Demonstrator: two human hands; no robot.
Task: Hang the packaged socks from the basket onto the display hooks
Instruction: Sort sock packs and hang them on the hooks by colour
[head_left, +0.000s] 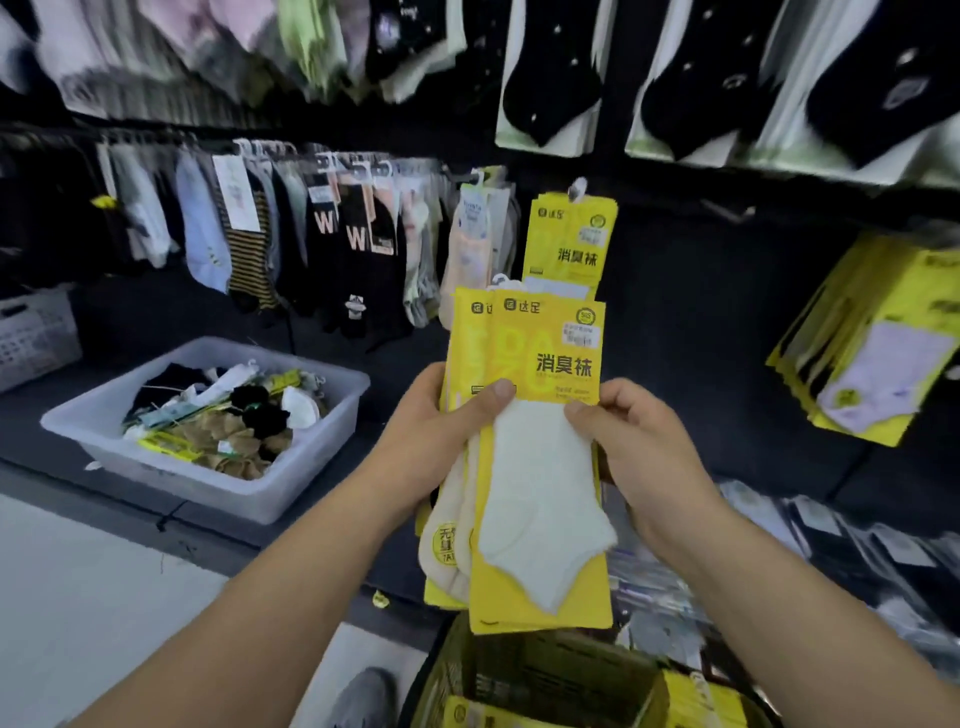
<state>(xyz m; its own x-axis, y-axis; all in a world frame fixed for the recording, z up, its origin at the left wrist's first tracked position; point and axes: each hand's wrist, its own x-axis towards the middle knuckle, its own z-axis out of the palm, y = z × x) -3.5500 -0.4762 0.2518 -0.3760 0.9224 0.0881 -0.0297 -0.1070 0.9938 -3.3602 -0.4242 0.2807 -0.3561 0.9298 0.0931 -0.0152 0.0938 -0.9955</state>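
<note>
Yellow sock packs (470, 343) sit fanned at centre: the left hand (431, 441) wraps its grip round their edge, the right hand (639, 447) pinches the front pack (550, 358). Peel that one free, then thread it onto the hook (576, 188) at twelve o'clock.

Single head view, wide-angle, facing forward-down; display wall (701, 322) near, basket (452, 670) directly below.

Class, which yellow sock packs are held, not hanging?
The fanned yellow card packs of white socks, gripped by left hand and right hand; no hand touches the others.
</note>
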